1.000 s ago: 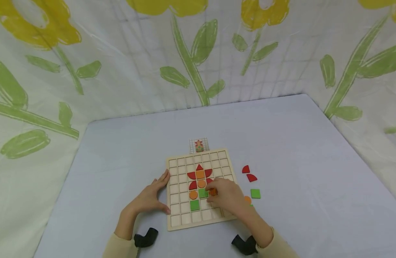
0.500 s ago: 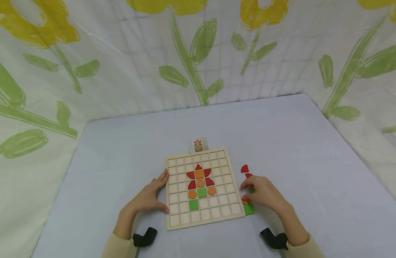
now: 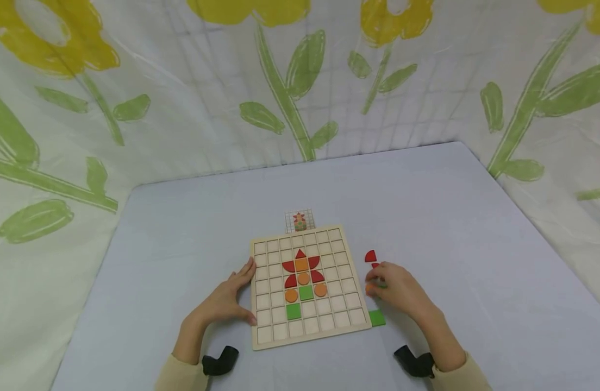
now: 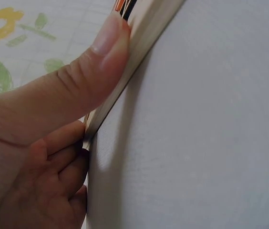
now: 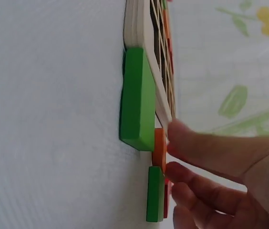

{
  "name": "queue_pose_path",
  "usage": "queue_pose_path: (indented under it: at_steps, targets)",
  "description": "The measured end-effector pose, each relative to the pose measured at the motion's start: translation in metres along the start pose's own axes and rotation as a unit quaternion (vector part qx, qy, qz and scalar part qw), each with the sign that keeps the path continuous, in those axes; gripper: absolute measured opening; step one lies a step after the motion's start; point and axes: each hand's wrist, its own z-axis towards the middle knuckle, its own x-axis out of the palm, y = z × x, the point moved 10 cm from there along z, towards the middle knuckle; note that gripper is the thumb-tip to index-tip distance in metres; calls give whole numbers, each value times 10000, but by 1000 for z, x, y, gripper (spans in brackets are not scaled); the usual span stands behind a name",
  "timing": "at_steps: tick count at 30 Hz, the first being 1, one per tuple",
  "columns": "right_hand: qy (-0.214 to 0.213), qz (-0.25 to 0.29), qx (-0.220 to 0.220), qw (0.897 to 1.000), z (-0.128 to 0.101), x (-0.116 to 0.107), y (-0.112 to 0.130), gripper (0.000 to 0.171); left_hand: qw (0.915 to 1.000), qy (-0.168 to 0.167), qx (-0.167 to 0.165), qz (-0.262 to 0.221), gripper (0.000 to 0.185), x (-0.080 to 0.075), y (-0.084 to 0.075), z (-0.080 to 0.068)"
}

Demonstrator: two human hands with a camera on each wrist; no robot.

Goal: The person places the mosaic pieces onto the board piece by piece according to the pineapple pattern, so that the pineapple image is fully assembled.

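A square wooden grid board [image 3: 312, 328] carries a figure of red, orange and green pieces, with an orange square [image 3: 301, 264] and an orange disc [image 3: 291, 296] among them. My left hand [image 3: 225, 297] rests against its left edge, thumb and fingers spread apart; in the left wrist view the thumb [image 4: 89, 71] lies along the wooden side. Beyond the right edge, my right hand [image 3: 398, 288] pinches another orange disc [image 5: 159, 148] between thumb and fingers. A green square [image 3: 376, 318] touches the board's lower right corner. A second green square [image 5: 155, 193] is mostly hidden under the right hand.
A small pattern card [image 3: 300, 220] with a matching coloured figure lies at the board's far edge. Red quarter-circle pieces, one in full view [image 3: 370, 256], lie beyond the right hand. The pale table [image 3: 207, 217] meets a flower-printed curtain [image 3: 182, 108] at the back.
My right hand has left an orange disc in the board, moved right to the loose pieces and taken up another orange disc, shifting it slightly away from me. The left hand stays put.
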Motion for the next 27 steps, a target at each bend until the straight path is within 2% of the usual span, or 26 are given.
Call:
queue_pose_path:
  at_steps: [5, 11, 21, 27]
  targets:
    - [118, 2, 99, 9999, -2, 4, 0, 22, 10000, -15, 53, 43, 122, 0, -1, 0]
    - [10, -64, -119, 9999, 1, 2, 8, 15, 9999, -29, 126, 81, 121, -1, -4, 0]
    - [78, 418, -159, 9990, 9, 11, 34, 16, 9999, 3, 130, 74, 121, 0, -4, 0]
    - [271, 377, -564, 9973, 13, 28, 61, 17, 9999, -2, 119, 90, 121, 0, -3, 0]
